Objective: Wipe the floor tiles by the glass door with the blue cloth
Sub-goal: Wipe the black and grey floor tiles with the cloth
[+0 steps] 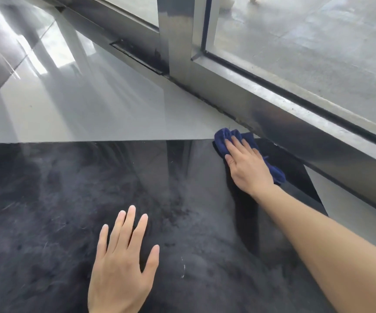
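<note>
A crumpled blue cloth [222,137] lies on the glossy black floor tile [58,199], at the tile's far right corner beside the metal door frame [295,127]. My right hand [248,168] presses flat on the cloth with the fingers spread over it; the cloth sticks out ahead of the fingertips and behind the palm. My left hand [121,263] rests flat on the black tile nearer to me, fingers apart, holding nothing. The glass door [306,53] runs diagonally along the right.
A pale grey tile [92,109] lies beyond the black one and reflects bright light. A metal post [178,41] and a dark floor slot [137,57] sit at the door's base. Concrete ground shows outside the glass.
</note>
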